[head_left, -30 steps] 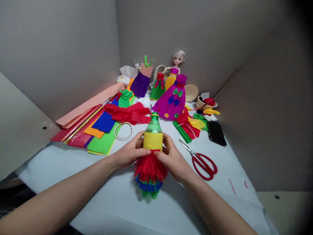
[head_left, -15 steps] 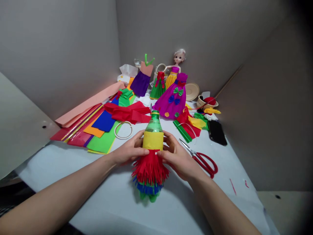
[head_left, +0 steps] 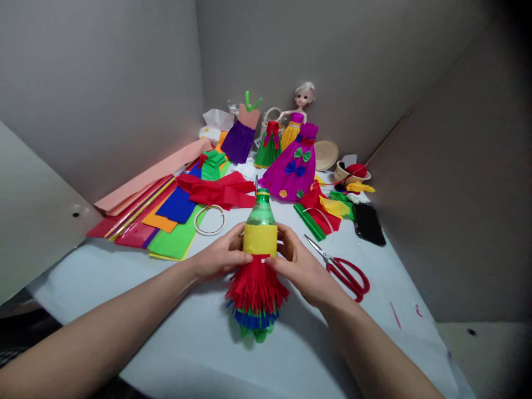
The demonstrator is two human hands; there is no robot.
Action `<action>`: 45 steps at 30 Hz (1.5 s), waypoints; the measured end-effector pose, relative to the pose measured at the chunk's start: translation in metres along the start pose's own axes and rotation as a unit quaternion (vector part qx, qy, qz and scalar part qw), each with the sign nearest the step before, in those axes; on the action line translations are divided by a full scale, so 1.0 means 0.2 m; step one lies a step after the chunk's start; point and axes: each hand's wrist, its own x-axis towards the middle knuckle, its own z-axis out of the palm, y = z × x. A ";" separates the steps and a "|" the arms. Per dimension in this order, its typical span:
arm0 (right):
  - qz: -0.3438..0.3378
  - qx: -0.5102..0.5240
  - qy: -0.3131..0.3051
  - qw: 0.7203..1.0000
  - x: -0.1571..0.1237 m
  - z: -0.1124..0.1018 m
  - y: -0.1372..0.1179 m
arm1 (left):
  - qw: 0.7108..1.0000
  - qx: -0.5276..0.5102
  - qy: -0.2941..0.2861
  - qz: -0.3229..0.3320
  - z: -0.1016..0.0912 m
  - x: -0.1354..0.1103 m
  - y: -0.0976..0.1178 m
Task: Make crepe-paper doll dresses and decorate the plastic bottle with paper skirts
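Over the white bench (head_left: 178,346), a green plastic bottle (head_left: 261,213) sat cupped between two hands.

The left hand (head_left: 222,257) and the right hand (head_left: 297,269) were closed around it from either side, their fingers on the yellow paper band (head_left: 260,239) and just above the red crepe-paper fringe (head_left: 255,288). That fringe hung in layers over blue and green tiers (head_left: 254,318), with the bottle's neck pointing away from the person; whether its base touched the bench could not be told. Holding at the band looked sound, steadying the bottle while leaving the soft fringe uncrushed. Red-handled scissors (head_left: 347,275) lay near the right hand, coloured paper sheets (head_left: 172,241) lay beyond the left, and a doll (head_left: 297,113) stood at the far end.
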 end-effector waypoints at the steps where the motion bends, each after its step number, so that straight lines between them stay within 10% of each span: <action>1: -0.001 -0.008 0.004 1.000 0.00 0.01 0.00 | 1.000 -0.001 -0.003 -0.001 0.00 0.00 0.00; 35: -0.021 -0.072 0.083 0.994 0.01 0.03 0.02 | 0.991 0.022 0.118 0.063 0.04 0.01 -0.01; 45: -0.009 -0.069 0.037 0.997 0.01 0.04 0.03 | 0.997 -0.020 0.075 0.015 0.05 0.01 -0.05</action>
